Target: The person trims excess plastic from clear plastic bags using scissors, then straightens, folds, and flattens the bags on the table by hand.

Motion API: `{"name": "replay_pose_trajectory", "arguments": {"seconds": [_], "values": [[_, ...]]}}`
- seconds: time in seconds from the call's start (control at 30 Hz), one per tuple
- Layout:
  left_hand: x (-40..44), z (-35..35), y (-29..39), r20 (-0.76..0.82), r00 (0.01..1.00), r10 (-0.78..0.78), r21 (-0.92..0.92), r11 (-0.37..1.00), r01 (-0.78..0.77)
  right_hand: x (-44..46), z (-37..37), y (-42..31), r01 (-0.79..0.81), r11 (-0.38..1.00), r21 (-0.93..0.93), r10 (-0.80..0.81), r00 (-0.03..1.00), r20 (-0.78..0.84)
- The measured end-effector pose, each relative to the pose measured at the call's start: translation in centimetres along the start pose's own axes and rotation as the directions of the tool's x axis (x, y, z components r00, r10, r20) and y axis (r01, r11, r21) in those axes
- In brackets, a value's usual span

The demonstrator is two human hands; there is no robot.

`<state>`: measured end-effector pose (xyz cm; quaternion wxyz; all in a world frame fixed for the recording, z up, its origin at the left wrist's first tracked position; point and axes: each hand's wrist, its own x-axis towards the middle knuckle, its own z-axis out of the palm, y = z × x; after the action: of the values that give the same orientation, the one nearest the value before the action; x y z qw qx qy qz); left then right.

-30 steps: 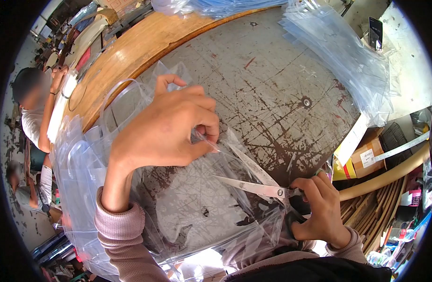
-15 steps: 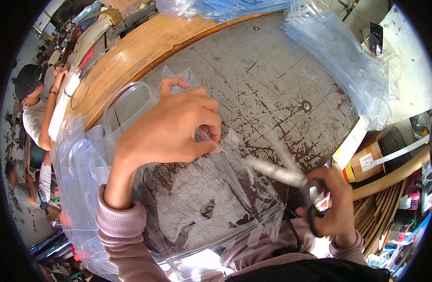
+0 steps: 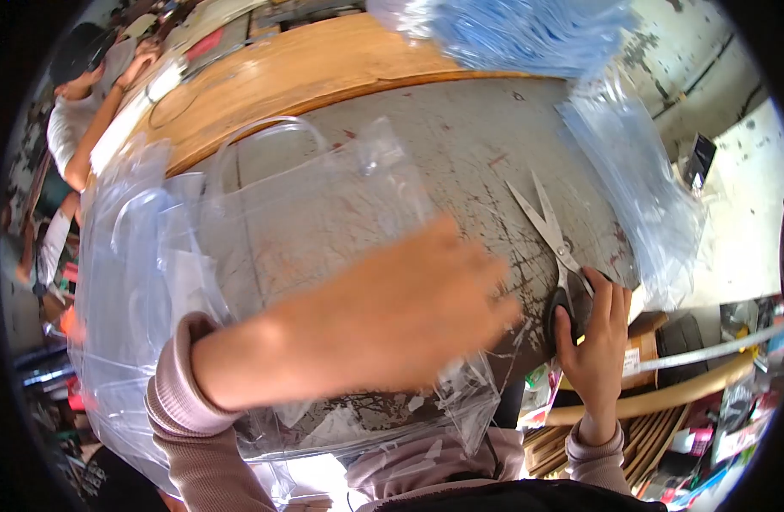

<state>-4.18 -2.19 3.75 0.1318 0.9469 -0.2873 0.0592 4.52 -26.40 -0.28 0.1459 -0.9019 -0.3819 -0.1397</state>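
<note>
Left hand (image 3: 405, 307) (blurred, fingers' state untellable) has swung rightward; right hand (image 3: 598, 348) has fingers clamped on black-handled steel scissors (image 3: 562, 251), clear of the transparent plastic bag (image 3: 323, 200).

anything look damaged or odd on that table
Yes, the grey tabletop looks damaged: dark scratches crisscross it, and its surface has worn brown patches near the scissors.

Left hand (image 3: 392, 311) blurred, clear bag (image 3: 289, 213) partly hidden beneath, blue plastic (image 3: 528, 34) cropped above
</note>
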Motion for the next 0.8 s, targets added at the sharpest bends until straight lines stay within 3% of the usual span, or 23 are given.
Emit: {"name": "replay_pose_trajectory", "arguments": {"seconds": [0.07, 0.13, 0.17, 0.23, 0.3, 0.37, 0.4, 0.5, 0.53, 0.6, 0.8], "values": [[0.2, 1.6, 2.4, -0.005, 0.995, 0.097, -0.129, 0.987, -0.096, 0.3, -0.2, -0.4, 0.010, 1.000, -0.016, -0.009, 1.000, 0.013], [-0.6, 4.3, 4.3, -0.032, 0.989, 0.147, 0.087, 0.986, -0.144, 0.3, -0.4, -0.3, 0.022, 0.999, -0.039, -0.020, 0.998, 0.061], [-1.1, 5.3, 4.6, -0.035, 0.989, 0.144, 0.082, 0.987, -0.140, 0.4, -0.4, -0.4, 0.029, 0.998, -0.053, -0.026, 0.999, 0.046], [-1.9, 6.5, 4.7, -0.180, 0.961, 0.211, 0.262, 0.952, -0.160, 0.4, -0.6, 0.0, 0.041, 0.996, -0.073, -0.035, 0.996, 0.084], [-2.3, 7.5, 4.5, -0.239, 0.946, 0.221, 0.256, 0.954, -0.158, 0.7, -0.8, -0.2, 0.049, 0.995, -0.090, -0.038, 0.993, 0.114], [-2.5, 8.1, 4.4, -0.299, 0.925, 0.233, 0.245, 0.956, -0.162, 1.3, -1.3, -0.9, 0.105, 0.983, -0.150, -0.111, 0.993, -0.032], [-2.4, 8.2, 4.4, -0.324, 0.910, 0.259, 0.272, 0.947, -0.173, 1.5, -1.7, -1.3, 0.102, 0.983, -0.152, -0.107, 0.994, -0.027], [-2.3, 8.1, 4.3, -0.359, 0.883, 0.303, 0.334, 0.925, -0.181, 2.4, -2.5, -2.4, 0.126, 0.912, 0.389, -0.197, 0.969, 0.148], [-2.3, 8.1, 4.3, -0.370, 0.874, 0.316, 0.361, 0.915, -0.178, 2.5, -2.4, -2.7, 0.120, 0.914, 0.388, -0.190, 0.971, 0.148], [-2.4, 8.1, 4.4, -0.371, 0.872, 0.320, 0.352, 0.917, -0.187, 2.6, -1.8, -3.3, 0.008, 0.780, 0.626, -0.317, 0.867, 0.384], [-2.3, 8.3, 4.6, -0.401, 0.870, 0.288, 0.329, 0.931, -0.157, 3.0, -0.8, -4.0, 0.064, 0.802, 0.594, -0.377, 0.826, 0.420]]}}
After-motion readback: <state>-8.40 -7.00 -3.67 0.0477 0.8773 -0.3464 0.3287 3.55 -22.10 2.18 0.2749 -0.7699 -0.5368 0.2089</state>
